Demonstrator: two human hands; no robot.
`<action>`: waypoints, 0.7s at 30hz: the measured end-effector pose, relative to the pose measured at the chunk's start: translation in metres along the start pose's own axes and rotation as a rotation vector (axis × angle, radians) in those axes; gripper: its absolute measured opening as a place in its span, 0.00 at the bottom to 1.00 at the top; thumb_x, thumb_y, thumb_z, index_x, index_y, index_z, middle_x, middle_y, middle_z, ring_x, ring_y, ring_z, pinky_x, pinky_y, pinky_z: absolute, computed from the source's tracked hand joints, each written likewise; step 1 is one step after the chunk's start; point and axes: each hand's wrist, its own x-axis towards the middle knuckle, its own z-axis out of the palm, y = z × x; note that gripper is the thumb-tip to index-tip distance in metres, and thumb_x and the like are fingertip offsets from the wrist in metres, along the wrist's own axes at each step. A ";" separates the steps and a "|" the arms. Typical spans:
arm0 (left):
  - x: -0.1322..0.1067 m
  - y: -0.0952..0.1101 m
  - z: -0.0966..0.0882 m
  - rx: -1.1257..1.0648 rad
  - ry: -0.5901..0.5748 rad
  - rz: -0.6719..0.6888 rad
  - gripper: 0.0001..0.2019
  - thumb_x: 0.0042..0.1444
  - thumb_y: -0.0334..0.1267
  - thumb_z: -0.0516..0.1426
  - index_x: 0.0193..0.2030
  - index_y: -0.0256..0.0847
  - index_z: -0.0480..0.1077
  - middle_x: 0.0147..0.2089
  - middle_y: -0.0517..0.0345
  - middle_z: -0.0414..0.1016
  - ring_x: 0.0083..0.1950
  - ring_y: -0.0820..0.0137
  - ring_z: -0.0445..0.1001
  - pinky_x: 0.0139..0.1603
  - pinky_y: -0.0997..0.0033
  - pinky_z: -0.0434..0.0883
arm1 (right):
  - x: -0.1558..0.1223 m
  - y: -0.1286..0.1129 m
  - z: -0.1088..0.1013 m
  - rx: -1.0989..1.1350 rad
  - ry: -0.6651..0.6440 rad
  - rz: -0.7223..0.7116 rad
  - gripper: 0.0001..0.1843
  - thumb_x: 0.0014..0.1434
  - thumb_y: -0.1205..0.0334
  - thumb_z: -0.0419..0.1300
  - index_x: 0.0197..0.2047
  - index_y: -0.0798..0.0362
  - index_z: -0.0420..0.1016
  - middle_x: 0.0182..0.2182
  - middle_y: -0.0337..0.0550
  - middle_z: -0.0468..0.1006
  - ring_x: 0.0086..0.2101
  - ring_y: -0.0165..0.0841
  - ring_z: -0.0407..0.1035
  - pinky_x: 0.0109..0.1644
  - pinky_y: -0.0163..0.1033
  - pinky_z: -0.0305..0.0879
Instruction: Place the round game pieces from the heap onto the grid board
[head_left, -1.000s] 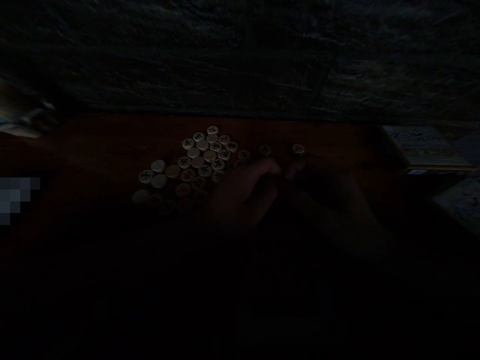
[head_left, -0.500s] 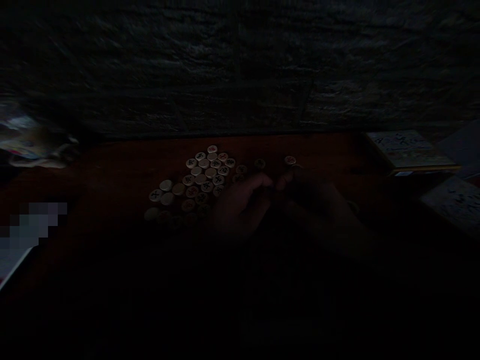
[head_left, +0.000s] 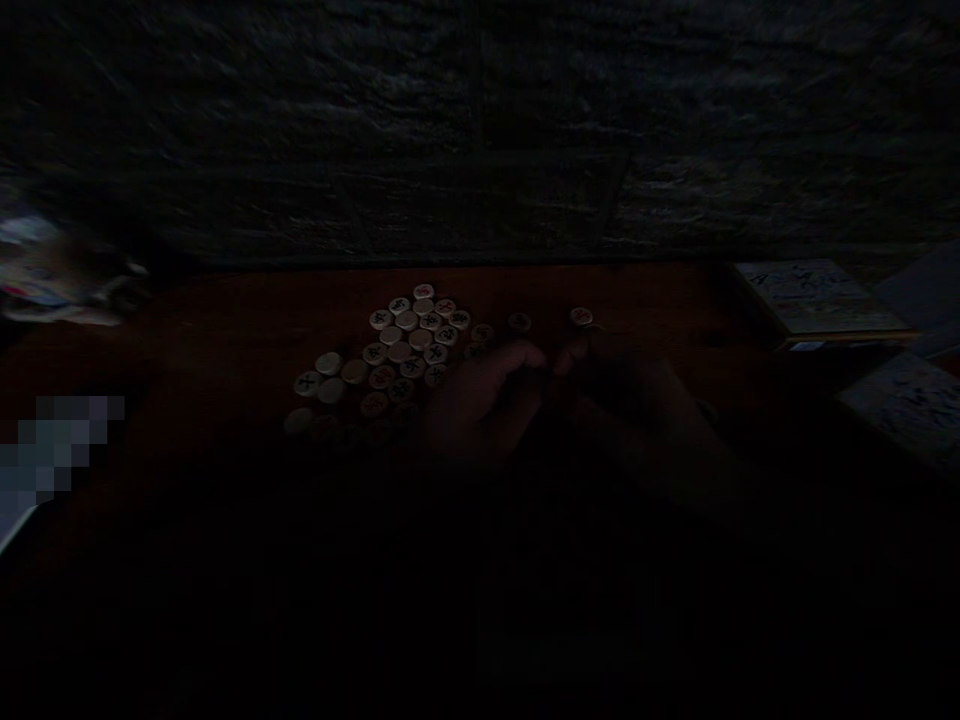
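Round pale discs (head_left: 400, 352), some marked red or black, lie clustered left of centre frame. Bare left hand (head_left: 476, 405) and right hand (head_left: 637, 395) nearly meet mid-frame, fingers curled; cannot tell whether gripping, too dark.

left grip (head_left: 484, 400) curled beside right grip (head_left: 626, 390)

1 head-worn view, facing forward and down, table (head_left: 255, 310) near below, wall (head_left: 375, 130) across top

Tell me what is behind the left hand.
Just beyond the left hand, round marked pieces lie on the reddish wooden surface, with a dark wall farther back. Whatever the hand covers cannot be seen, and darkness hides what, if anything, its fingers hold.
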 end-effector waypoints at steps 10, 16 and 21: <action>0.001 -0.001 0.001 -0.035 0.008 0.014 0.09 0.68 0.34 0.52 0.42 0.41 0.73 0.35 0.61 0.76 0.35 0.70 0.73 0.34 0.69 0.67 | 0.000 0.003 0.000 0.003 -0.002 0.005 0.02 0.69 0.63 0.62 0.42 0.51 0.73 0.34 0.39 0.80 0.34 0.32 0.75 0.37 0.38 0.69; 0.001 -0.003 0.002 -0.007 0.010 0.038 0.08 0.68 0.33 0.52 0.43 0.40 0.74 0.36 0.62 0.76 0.36 0.71 0.74 0.36 0.69 0.67 | 0.000 0.002 0.000 0.003 -0.001 0.016 0.02 0.68 0.64 0.62 0.41 0.51 0.73 0.34 0.39 0.80 0.34 0.32 0.76 0.37 0.38 0.70; 0.001 -0.002 0.001 0.002 0.017 0.027 0.09 0.68 0.34 0.52 0.43 0.41 0.74 0.36 0.61 0.78 0.36 0.70 0.75 0.36 0.69 0.67 | 0.000 -0.001 -0.001 -0.040 0.010 0.011 0.02 0.67 0.64 0.62 0.40 0.51 0.73 0.33 0.39 0.80 0.33 0.32 0.75 0.36 0.38 0.69</action>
